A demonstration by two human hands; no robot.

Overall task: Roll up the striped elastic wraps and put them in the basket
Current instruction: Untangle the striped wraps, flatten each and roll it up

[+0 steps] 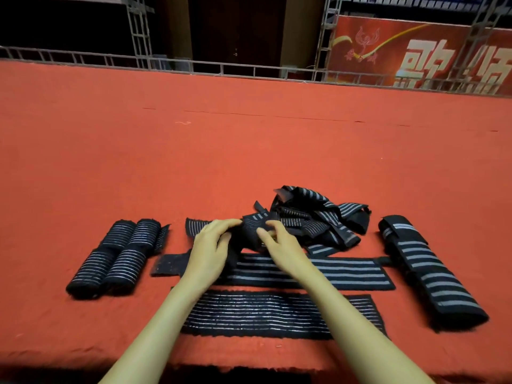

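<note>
Left hand (209, 246) and right hand (281, 246), fingers (230, 223) curled, pinch the half-rolled navy white-striped elastic wrap (250, 231) at mid red-felt counter (249, 151) (basket not in view); judged light, soft, springy, best gripped at the rolled end.

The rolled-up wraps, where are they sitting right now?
In the head view, the four rolled wraps lie together on the red cloth at the left side, just left of the person's left hand.
</note>
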